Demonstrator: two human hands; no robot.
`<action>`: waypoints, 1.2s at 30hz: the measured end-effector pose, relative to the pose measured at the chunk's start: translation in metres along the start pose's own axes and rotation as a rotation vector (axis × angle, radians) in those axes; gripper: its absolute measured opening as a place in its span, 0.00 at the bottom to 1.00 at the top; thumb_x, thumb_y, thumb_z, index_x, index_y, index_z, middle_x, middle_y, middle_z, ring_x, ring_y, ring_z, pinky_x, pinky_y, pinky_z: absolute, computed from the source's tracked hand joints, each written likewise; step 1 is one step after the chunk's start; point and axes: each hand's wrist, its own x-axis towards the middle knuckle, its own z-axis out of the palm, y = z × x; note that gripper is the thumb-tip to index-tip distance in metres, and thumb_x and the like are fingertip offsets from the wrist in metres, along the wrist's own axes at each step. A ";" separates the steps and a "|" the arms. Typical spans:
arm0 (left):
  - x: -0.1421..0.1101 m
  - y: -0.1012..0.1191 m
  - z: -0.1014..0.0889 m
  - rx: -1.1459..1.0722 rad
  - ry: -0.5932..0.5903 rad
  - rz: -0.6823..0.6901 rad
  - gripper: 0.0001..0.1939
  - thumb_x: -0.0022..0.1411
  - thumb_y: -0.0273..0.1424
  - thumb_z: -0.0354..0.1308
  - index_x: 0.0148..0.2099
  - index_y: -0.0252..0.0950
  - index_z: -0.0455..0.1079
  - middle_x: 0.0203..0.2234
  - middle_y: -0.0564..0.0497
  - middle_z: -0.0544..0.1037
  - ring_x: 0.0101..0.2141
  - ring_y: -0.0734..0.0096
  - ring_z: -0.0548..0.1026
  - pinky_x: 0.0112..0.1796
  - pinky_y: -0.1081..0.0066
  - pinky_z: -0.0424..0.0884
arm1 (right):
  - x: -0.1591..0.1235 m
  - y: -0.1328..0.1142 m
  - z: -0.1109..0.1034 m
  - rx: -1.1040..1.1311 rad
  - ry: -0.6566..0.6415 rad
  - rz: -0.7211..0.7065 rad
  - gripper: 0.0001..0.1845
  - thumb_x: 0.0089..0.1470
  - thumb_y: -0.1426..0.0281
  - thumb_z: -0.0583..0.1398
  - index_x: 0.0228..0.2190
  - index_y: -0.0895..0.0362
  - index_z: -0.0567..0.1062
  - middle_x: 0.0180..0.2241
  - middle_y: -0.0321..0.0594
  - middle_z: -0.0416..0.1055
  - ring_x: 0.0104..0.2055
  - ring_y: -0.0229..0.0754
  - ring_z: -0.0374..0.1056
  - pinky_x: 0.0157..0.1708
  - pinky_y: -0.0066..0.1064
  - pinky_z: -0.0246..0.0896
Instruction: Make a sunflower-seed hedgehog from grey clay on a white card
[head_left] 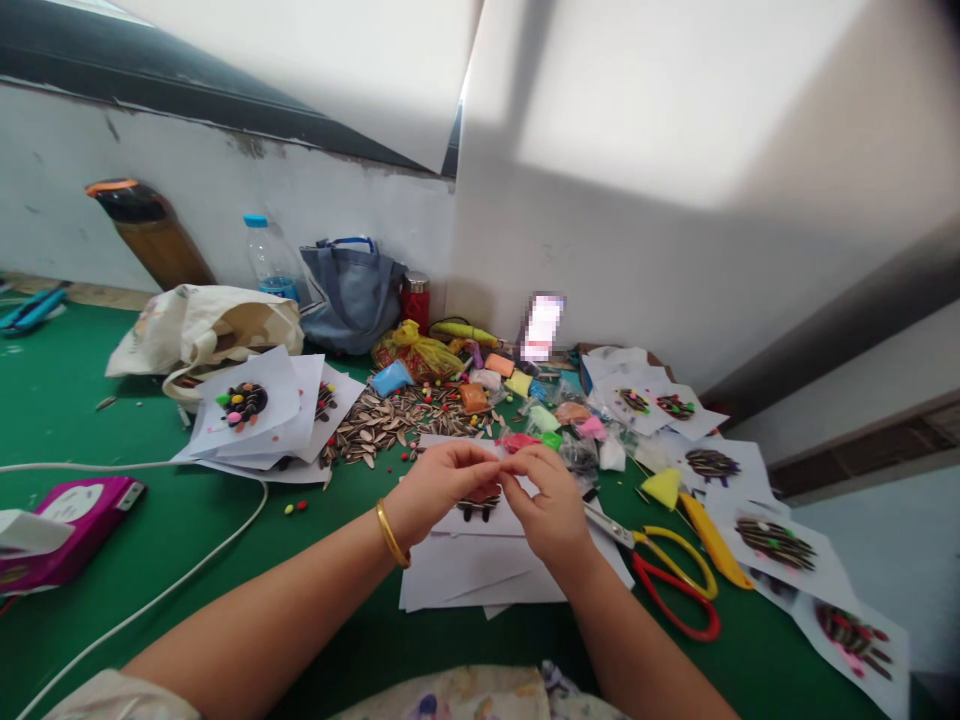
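Observation:
My left hand [450,485] and my right hand [549,500] meet fingertip to fingertip, both pinched closed. Whatever is between the fingers is too small or hidden to make out. Beneath them lies a stack of white paper sheets [480,575]. On the top sheet a dark sunflower-seed figure [478,508] with short black legs is partly covered by my hands. Just beyond spreads a heap of sunflower seeds [382,420] dotted with small coloured balls. Small packs of coloured clay, including an orange one [474,398] and a blue one [391,378], lie around the heap.
Scissors [675,580] with red and yellow handles and a yellow utility knife [716,540] lie to the right. Sheets with seed figures [776,540] line the right edge; another pile [247,440] sits left. A white cable [180,590] crosses the green table [337,600].

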 end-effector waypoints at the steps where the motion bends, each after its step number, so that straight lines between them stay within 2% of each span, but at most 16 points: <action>1: 0.000 0.000 0.000 0.011 0.009 0.009 0.14 0.49 0.37 0.70 0.33 0.31 0.76 0.25 0.50 0.78 0.25 0.76 0.73 0.29 0.76 0.69 | 0.000 -0.001 -0.001 -0.021 0.004 -0.004 0.05 0.57 0.72 0.59 0.31 0.54 0.77 0.33 0.39 0.70 0.39 0.43 0.66 0.41 0.36 0.63; 4: 0.003 -0.001 -0.004 -0.035 0.083 -0.003 0.14 0.50 0.37 0.70 0.35 0.32 0.75 0.26 0.48 0.79 0.25 0.75 0.74 0.27 0.76 0.68 | 0.001 -0.004 -0.006 -0.035 0.056 0.005 0.06 0.59 0.72 0.57 0.31 0.55 0.75 0.32 0.39 0.70 0.38 0.42 0.66 0.39 0.35 0.62; 7: 0.005 -0.003 -0.007 -0.213 0.148 -0.017 0.13 0.55 0.35 0.67 0.40 0.33 0.74 0.28 0.49 0.78 0.25 0.78 0.74 0.26 0.79 0.68 | -0.002 -0.008 -0.008 0.031 0.086 -0.004 0.07 0.61 0.70 0.56 0.38 0.54 0.75 0.36 0.40 0.71 0.40 0.42 0.67 0.40 0.34 0.64; 9: 0.005 -0.004 -0.006 -0.381 0.142 -0.019 0.10 0.58 0.32 0.65 0.42 0.33 0.74 0.27 0.52 0.76 0.25 0.80 0.73 0.28 0.81 0.68 | -0.005 -0.011 -0.003 0.076 0.027 -0.051 0.11 0.62 0.70 0.56 0.44 0.52 0.75 0.40 0.41 0.72 0.42 0.42 0.68 0.42 0.35 0.66; 11: 0.003 -0.004 -0.003 -0.553 0.118 -0.038 0.10 0.62 0.32 0.60 0.43 0.32 0.74 0.29 0.50 0.76 0.29 0.78 0.74 0.32 0.79 0.71 | -0.009 -0.016 0.005 0.109 -0.064 -0.117 0.14 0.62 0.72 0.55 0.47 0.52 0.74 0.41 0.42 0.72 0.43 0.42 0.69 0.43 0.34 0.67; 13: 0.001 -0.003 0.000 -0.688 0.086 -0.079 0.15 0.66 0.37 0.54 0.44 0.30 0.74 0.33 0.46 0.77 0.34 0.72 0.76 0.39 0.74 0.73 | -0.013 -0.021 0.014 0.116 -0.119 -0.168 0.14 0.62 0.73 0.55 0.48 0.53 0.73 0.39 0.42 0.73 0.42 0.41 0.69 0.43 0.35 0.67; 15: 0.000 -0.001 0.003 -0.768 0.050 -0.120 0.22 0.68 0.43 0.49 0.44 0.29 0.73 0.36 0.41 0.77 0.39 0.67 0.77 0.45 0.69 0.73 | -0.016 -0.026 0.021 0.094 -0.137 -0.204 0.11 0.61 0.73 0.56 0.44 0.54 0.75 0.37 0.41 0.75 0.40 0.42 0.69 0.42 0.35 0.67; 17: -0.002 0.001 0.004 -0.817 0.024 -0.143 0.27 0.68 0.48 0.46 0.45 0.28 0.72 0.38 0.40 0.77 0.40 0.64 0.76 0.47 0.67 0.72 | -0.018 -0.031 0.024 0.038 -0.131 -0.240 0.10 0.61 0.72 0.56 0.41 0.53 0.77 0.35 0.40 0.76 0.39 0.42 0.68 0.42 0.36 0.67; 19: -0.003 0.004 0.002 -0.873 0.003 -0.146 0.29 0.68 0.50 0.44 0.47 0.28 0.71 0.38 0.40 0.77 0.41 0.64 0.76 0.47 0.66 0.72 | -0.020 -0.034 0.024 -0.038 -0.121 -0.274 0.11 0.61 0.71 0.56 0.42 0.52 0.78 0.38 0.41 0.76 0.41 0.43 0.68 0.43 0.38 0.66; 22: -0.006 0.010 -0.003 -0.960 -0.025 -0.115 0.32 0.67 0.52 0.41 0.51 0.30 0.69 0.40 0.41 0.77 0.42 0.64 0.76 0.47 0.65 0.71 | -0.021 -0.037 0.023 -0.141 -0.162 -0.316 0.19 0.63 0.62 0.54 0.52 0.51 0.73 0.53 0.45 0.70 0.53 0.49 0.64 0.53 0.45 0.61; 25: -0.008 0.013 -0.007 -0.992 -0.058 -0.120 0.34 0.66 0.55 0.41 0.52 0.29 0.69 0.41 0.40 0.77 0.45 0.62 0.76 0.49 0.64 0.71 | -0.022 -0.036 0.022 -0.245 -0.195 -0.369 0.31 0.61 0.50 0.51 0.60 0.53 0.66 0.64 0.46 0.57 0.65 0.56 0.51 0.61 0.49 0.51; 28: -0.008 0.015 -0.008 -0.994 -0.095 -0.128 0.35 0.66 0.55 0.41 0.53 0.29 0.68 0.42 0.40 0.77 0.45 0.62 0.76 0.48 0.64 0.71 | -0.023 -0.034 0.020 -0.332 -0.153 -0.378 0.34 0.61 0.47 0.50 0.60 0.53 0.65 0.66 0.46 0.53 0.68 0.59 0.45 0.62 0.52 0.46; 32: -0.008 0.017 -0.010 -1.022 -0.075 -0.083 0.36 0.66 0.55 0.39 0.54 0.29 0.68 0.42 0.40 0.77 0.47 0.61 0.75 0.49 0.62 0.71 | -0.023 -0.032 0.019 -0.331 -0.168 -0.425 0.30 0.60 0.47 0.51 0.58 0.48 0.68 0.65 0.42 0.55 0.68 0.59 0.45 0.62 0.53 0.43; 36: -0.008 0.017 -0.010 -1.004 -0.088 -0.117 0.36 0.65 0.56 0.40 0.54 0.29 0.68 0.43 0.40 0.77 0.45 0.61 0.75 0.49 0.62 0.71 | -0.022 -0.031 0.018 -0.371 -0.167 -0.400 0.35 0.58 0.45 0.52 0.61 0.49 0.64 0.65 0.45 0.56 0.68 0.61 0.45 0.61 0.53 0.45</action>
